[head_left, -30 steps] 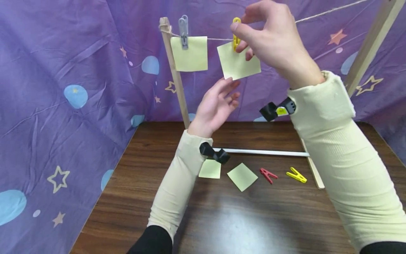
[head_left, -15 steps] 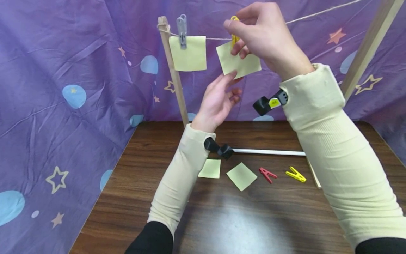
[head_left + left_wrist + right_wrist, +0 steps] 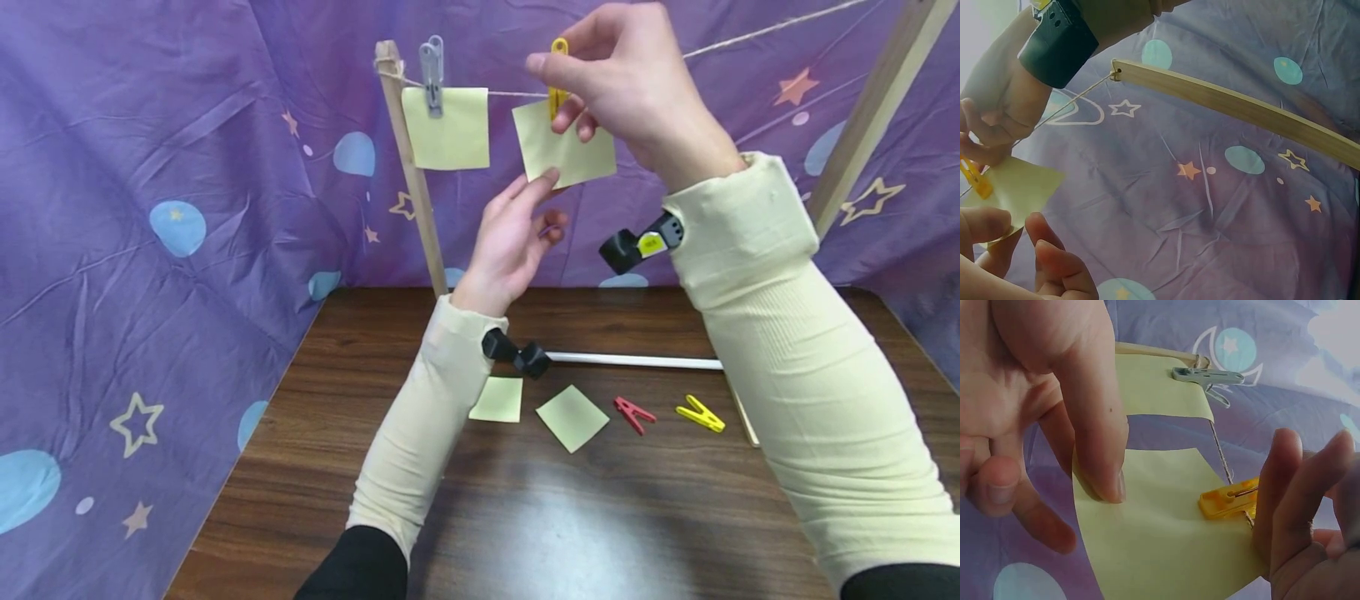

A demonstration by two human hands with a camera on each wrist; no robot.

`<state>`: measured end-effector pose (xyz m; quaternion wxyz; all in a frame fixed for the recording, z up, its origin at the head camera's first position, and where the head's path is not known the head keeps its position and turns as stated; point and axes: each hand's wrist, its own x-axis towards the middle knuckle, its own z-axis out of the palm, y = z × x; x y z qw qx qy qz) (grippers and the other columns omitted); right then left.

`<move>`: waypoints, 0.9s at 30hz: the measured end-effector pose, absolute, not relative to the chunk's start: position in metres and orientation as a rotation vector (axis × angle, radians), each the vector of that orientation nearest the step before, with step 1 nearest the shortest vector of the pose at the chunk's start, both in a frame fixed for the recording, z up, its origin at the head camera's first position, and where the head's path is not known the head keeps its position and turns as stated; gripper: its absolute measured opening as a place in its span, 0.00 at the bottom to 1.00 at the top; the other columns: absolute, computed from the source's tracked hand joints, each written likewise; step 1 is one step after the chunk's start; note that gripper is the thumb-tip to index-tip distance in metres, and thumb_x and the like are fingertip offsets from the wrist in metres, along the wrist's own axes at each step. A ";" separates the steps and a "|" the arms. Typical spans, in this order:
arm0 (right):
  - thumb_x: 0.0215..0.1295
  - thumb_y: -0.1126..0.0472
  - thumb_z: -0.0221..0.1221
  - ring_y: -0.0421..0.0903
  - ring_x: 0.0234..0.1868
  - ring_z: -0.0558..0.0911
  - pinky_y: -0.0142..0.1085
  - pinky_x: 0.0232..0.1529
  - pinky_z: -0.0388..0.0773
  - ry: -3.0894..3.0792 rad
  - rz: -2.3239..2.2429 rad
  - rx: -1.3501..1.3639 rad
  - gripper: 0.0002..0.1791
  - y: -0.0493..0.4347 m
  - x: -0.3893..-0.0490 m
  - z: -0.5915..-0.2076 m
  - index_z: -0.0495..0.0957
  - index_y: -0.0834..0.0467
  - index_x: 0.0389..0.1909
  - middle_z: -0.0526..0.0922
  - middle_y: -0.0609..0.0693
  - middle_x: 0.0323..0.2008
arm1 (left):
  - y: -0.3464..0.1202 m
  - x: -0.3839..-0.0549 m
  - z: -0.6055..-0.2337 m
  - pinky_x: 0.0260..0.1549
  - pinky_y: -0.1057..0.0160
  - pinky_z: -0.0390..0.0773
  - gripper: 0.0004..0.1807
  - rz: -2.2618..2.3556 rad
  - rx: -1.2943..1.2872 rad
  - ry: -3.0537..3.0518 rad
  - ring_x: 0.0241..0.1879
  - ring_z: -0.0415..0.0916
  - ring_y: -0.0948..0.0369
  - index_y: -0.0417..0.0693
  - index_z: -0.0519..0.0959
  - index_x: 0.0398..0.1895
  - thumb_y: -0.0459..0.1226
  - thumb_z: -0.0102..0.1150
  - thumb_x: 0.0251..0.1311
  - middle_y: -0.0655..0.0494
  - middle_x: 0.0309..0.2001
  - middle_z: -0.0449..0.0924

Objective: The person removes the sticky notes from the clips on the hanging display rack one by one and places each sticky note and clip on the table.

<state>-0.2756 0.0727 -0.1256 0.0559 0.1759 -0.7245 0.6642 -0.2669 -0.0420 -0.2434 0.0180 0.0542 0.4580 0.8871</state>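
Observation:
In the head view, a yellow sticky note (image 3: 573, 150) hangs tilted at the string, with a yellow clothespin (image 3: 557, 102) over its top edge. My left hand (image 3: 510, 233) pinches the note's lower left corner, thumb in front and a finger behind. At the clothespin, my right hand (image 3: 637, 92) has its thumb across the handles and its other fingers curled close by. The right wrist view shows the clothespin (image 3: 1232, 499) over the string at the note's edge, its handle end hidden by my right fingers (image 3: 1291, 506).
Another sticky note (image 3: 450, 133) hangs from a grey clothespin (image 3: 432, 79) near the left wooden post (image 3: 412, 167). On the brown table (image 3: 315, 467) lie two notes (image 3: 573, 418), a red clothespin (image 3: 634, 414), a yellow one (image 3: 701, 413) and a white rod (image 3: 630, 360).
My left thumb has moved up from the note's lower edge onto its front. My right hand has shifted slightly left, its thumb now reaching past the clothespin.

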 end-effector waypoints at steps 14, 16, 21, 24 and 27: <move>0.52 0.68 0.69 0.40 0.08 0.73 0.28 0.09 0.65 -1.972 1.945 0.601 0.08 0.067 -0.270 -0.130 0.78 0.61 0.23 0.79 0.49 0.14 | -0.046 -0.263 -0.245 0.25 0.68 0.66 0.13 2.735 0.214 1.469 0.21 0.68 0.61 0.39 0.76 0.51 0.35 0.54 0.67 0.57 0.38 0.75; 0.51 0.69 0.69 0.40 0.09 0.73 0.28 0.09 0.65 -1.932 1.940 0.603 0.08 0.066 -0.270 -0.130 0.79 0.61 0.21 0.79 0.49 0.13 | -0.046 -0.262 -0.246 0.25 0.68 0.66 0.13 2.732 0.223 1.471 0.21 0.68 0.61 0.38 0.76 0.52 0.35 0.53 0.67 0.57 0.38 0.76; 0.50 0.70 0.70 0.40 0.08 0.72 0.27 0.08 0.62 -1.813 2.015 0.611 0.07 0.066 -0.271 -0.132 0.81 0.63 0.19 0.79 0.50 0.12 | -0.046 -0.261 -0.246 0.25 0.68 0.67 0.07 2.724 0.231 1.477 0.21 0.68 0.62 0.42 0.78 0.44 0.34 0.53 0.67 0.58 0.38 0.75; 0.50 0.71 0.70 0.41 0.08 0.71 0.27 0.08 0.61 -1.757 2.057 0.634 0.07 0.066 -0.273 -0.132 0.81 0.64 0.19 0.79 0.51 0.13 | -0.046 -0.261 -0.247 0.25 0.68 0.67 0.04 2.724 0.227 1.477 0.20 0.68 0.62 0.45 0.77 0.40 0.34 0.52 0.68 0.58 0.37 0.75; 0.50 0.72 0.69 0.41 0.08 0.71 0.27 0.08 0.60 -1.708 2.091 0.655 0.06 0.067 -0.274 -0.133 0.81 0.64 0.20 0.79 0.51 0.13 | -0.046 -0.261 -0.247 0.25 0.68 0.67 0.05 2.725 0.219 1.481 0.20 0.68 0.62 0.43 0.77 0.42 0.34 0.52 0.68 0.58 0.36 0.75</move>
